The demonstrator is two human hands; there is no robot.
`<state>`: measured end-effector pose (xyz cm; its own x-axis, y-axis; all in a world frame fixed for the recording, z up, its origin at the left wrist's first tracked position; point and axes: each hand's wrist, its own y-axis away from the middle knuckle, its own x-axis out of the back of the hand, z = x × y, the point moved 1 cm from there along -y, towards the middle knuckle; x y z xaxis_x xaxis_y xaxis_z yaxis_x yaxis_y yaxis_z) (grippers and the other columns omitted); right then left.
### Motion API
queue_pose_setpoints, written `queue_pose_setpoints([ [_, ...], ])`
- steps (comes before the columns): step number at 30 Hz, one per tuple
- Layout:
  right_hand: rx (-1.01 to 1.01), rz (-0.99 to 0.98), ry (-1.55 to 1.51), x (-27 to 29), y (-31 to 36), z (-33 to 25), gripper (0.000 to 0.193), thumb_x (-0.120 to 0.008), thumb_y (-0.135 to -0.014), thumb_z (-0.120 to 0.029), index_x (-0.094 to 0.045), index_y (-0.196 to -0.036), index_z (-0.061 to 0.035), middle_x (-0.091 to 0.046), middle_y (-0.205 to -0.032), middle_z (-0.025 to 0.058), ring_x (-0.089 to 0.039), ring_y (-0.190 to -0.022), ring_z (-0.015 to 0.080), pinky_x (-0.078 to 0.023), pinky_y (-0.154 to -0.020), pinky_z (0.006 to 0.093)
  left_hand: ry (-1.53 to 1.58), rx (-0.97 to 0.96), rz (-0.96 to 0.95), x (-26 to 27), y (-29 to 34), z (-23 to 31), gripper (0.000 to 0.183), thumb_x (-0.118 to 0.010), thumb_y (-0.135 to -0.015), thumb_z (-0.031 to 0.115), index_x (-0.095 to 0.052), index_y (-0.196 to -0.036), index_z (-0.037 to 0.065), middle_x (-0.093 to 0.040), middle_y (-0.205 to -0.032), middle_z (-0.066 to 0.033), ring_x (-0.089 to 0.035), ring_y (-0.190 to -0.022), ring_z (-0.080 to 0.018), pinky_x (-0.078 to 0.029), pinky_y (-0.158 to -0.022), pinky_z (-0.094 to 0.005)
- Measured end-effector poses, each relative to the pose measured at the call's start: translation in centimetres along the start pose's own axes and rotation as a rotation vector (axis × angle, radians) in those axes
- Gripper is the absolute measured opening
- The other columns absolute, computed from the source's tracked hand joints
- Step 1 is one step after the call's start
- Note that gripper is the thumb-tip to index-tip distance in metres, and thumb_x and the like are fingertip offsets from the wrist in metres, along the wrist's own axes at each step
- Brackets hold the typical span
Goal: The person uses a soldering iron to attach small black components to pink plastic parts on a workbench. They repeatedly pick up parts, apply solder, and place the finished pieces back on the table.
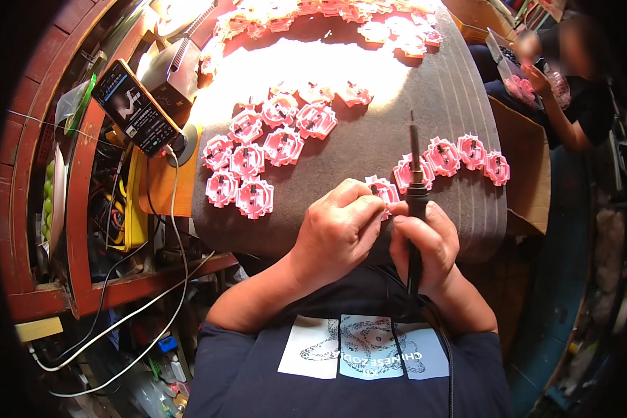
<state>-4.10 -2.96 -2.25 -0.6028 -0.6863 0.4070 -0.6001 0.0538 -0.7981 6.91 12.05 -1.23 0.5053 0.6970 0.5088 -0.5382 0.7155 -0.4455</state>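
My left hand (333,226) is closed, pinching a pink plastic part (382,189) with a dark piece inside it near the table's front edge. Beside it my right hand (435,247) grips a black soldering iron (416,195) that stands nearly upright, its thin tip pointing away from me. The right fingertips come close to the same pink part; whether they touch it I cannot tell. Just beyond the right hand, several similar pink parts (442,157) form a curved row. Another group of pink parts (283,145) lies left of centre.
More pink parts (404,35) sit at the far end of the grey table (355,157), under glaring light. On the left, a phone (136,108) on a stand has a white cable (176,209) hanging from it. At right, a co-worker (571,83) sits beside cardboard boxes (526,167).
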Motion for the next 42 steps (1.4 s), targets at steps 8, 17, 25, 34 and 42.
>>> queue_pose_setpoints([
  [8,-0.071,-0.071,0.072,-0.1,0.0,0.0,0.05,-0.076,-0.076,0.004,-0.064,-0.125,-0.0011,-0.07,-0.104,0.0196,-0.069,-0.08,0.0383,-0.057,-0.072,0.0455,-0.016,0.032,0.069,-0.3,0.0,0.6,0.015,-0.078,-0.088,0.003,-0.077,-0.103,0.006,-0.067,-0.093,-0.0112,-0.071,-0.08,-0.0313,-0.059,-0.07,-0.0413],
  [17,-0.091,0.059,-0.045,2.3,1.6,-0.1,0.051,-0.071,-0.102,-0.035,-0.065,-0.131,0.0066,-0.069,-0.09,0.0167,-0.065,-0.067,0.0296,-0.053,-0.062,0.0416,-0.025,0.027,0.059,-0.6,-0.1,0.5,0.011,-0.078,-0.085,0.001,-0.072,-0.094,0.004,-0.066,-0.093,-0.0115,-0.07,-0.08,-0.0324,-0.058,-0.07,-0.0417],
  [25,-0.011,-0.044,-0.008,5.3,1.9,-1.1,0.033,-0.075,-0.094,-0.025,-0.072,-0.114,0.001,-0.061,-0.079,0.0095,-0.058,-0.061,0.0257,-0.047,-0.055,0.0389,-0.027,0.002,0.065,-0.5,-0.2,0.2,0.013,-0.079,-0.084,-0.006,-0.074,-0.094,0.001,-0.067,-0.094,-0.0081,-0.062,-0.064,-0.0139,-0.049,-0.056,-0.0297],
  [34,-0.005,-0.088,-0.023,5.0,1.9,-1.6,0.027,-0.073,-0.078,-0.012,-0.075,-0.103,-0.005,-0.053,-0.067,0.0017,-0.05,-0.055,0.0205,-0.037,-0.052,0.0359,-0.03,0.01,0.058,-0.5,-0.2,0.2,0.013,-0.079,-0.085,-0.006,-0.073,-0.093,0.001,-0.067,-0.094,-0.0075,-0.061,-0.063,-0.0126,-0.048,-0.054,-0.0286],
  [42,0.006,-0.083,-0.013,4.8,1.9,-1.5,0.024,-0.073,-0.078,-0.014,-0.075,-0.101,-0.0051,-0.05,-0.064,0.0007,-0.047,-0.052,0.0192,-0.034,-0.05,0.0356,-0.025,0.012,0.052,-0.5,-0.3,0.3,0.012,-0.078,-0.084,-0.006,-0.073,-0.093,0.001,-0.067,-0.094,-0.0075,-0.061,-0.063,-0.0125,-0.048,-0.055,-0.0286],
])
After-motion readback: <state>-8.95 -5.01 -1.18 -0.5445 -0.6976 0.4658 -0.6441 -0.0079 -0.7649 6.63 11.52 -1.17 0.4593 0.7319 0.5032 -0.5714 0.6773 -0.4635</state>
